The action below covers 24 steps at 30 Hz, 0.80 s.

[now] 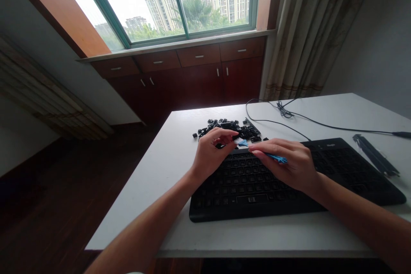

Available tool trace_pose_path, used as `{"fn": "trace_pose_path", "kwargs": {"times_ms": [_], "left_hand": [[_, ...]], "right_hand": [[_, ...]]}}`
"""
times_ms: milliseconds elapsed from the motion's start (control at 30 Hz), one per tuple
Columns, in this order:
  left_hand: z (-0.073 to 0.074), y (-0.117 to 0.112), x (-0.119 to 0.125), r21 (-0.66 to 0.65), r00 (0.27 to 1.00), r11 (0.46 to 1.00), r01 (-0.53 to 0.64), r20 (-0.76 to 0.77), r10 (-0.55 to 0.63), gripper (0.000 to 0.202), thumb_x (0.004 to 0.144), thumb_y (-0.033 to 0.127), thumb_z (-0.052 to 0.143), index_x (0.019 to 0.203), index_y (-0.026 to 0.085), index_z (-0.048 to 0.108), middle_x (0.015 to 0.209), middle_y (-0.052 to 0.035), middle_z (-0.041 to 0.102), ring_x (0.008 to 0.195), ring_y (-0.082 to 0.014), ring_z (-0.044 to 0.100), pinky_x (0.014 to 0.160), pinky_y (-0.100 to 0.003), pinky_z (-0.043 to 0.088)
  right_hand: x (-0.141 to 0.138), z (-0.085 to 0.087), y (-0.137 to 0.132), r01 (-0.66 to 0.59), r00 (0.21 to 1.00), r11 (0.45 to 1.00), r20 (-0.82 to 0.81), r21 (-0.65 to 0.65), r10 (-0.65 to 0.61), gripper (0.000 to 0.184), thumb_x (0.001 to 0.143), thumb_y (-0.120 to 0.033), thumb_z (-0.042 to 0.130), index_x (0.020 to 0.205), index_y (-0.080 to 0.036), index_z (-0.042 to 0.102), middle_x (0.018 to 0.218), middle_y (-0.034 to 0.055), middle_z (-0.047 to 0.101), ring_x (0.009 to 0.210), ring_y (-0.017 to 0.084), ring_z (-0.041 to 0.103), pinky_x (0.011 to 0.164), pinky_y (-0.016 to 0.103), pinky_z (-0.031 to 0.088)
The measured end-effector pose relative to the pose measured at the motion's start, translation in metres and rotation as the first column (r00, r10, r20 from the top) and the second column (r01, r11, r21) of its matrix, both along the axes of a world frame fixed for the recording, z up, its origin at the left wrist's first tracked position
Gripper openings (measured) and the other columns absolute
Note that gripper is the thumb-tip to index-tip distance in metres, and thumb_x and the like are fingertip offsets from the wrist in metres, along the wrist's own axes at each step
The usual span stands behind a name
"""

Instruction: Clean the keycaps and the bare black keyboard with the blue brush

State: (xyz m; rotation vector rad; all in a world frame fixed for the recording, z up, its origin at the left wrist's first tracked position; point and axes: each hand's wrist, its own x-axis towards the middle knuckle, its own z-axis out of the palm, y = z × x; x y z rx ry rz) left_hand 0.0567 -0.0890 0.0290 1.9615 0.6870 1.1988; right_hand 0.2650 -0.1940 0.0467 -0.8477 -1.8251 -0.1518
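Note:
My right hand (289,160) grips a small brush (276,158) with a blue handle and pale bristles. Its bristle end points left, towards the fingertips of my left hand (212,152). Thumb and fingers of that left hand pinch a small black piece that looks like a keycap, mostly hidden by the fingers. Under both hands lies a black keyboard (221,209) with its keycaps off, so the bare key sockets show. Just behind the hands, a heap of loose black keycaps (224,123) is spread on the white table.
The white table (141,209) carries a black cable (285,111) coiled at the back right. A dark strip-like piece (375,154) lies right of the keyboard. Beyond the table stand dark red cabinets (199,81) under a window, with curtains (298,30) at the sides.

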Motion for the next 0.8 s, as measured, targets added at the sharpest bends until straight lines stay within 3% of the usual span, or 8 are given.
{"fn": "trace_pose_path", "kwargs": {"times_ms": [800], "left_hand": [[0.0022,-0.0033,0.0003,-0.03,0.999,0.999,0.037,-0.026,-0.038,0.022,0.09,0.026,0.079,0.112,0.024,0.081,0.094,-0.0041,0.075,0.086,-0.0171,0.071,0.08,-0.032,0.061]], "right_hand": [[-0.0003,0.0011,-0.0004,0.016,1.0,1.0,-0.003,0.003,-0.016,0.025,0.095,-0.011,0.071,0.116,-0.024,0.077,0.104,0.0033,0.084,0.087,0.014,0.081,0.078,0.025,0.067]]}}
